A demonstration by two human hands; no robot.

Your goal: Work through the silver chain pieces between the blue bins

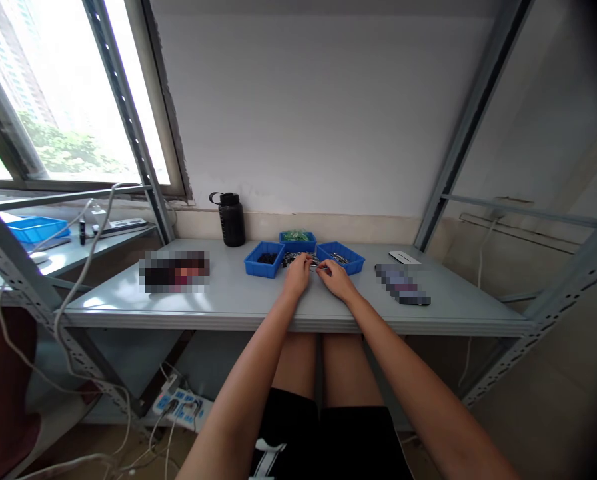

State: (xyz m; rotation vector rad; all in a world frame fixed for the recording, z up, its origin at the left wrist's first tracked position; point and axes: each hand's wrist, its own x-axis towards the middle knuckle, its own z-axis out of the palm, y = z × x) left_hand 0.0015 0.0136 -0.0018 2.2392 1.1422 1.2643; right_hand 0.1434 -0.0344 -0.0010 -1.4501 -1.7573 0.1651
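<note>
Far left, beyond the window frame: a shallow blue plastic tray [34, 229] on a side shelf, white cables hanging loose below. On the grey metal workbench [228, 300], left to right: a blurred patch, a dark plastic water bottle [231, 219] at the far edge, then three small blue plastic bins, the left bin [264, 259] with dark pieces, the far middle bin [297, 241] with green pieces, the right bin [340, 257] with metal bits. Between them, a loose pile of small dark metal parts [294, 257]. Left hand [297, 274] resting on that pile's near edge, fingers curled narrow, probably pinching a part, too small to confirm. Right hand [335, 278] just beside, fingertips closed on something thin and metallic near the right bin. Risk, as a judgement: tiny parts slipping from such fine pinches, rolling off the near edge, or mixing into the wrong bin. Farther right: a white flat card [404, 257] and another blurred patch. No readable brand or label; only a white mark on the black shorts [298, 440], not legible.
</note>
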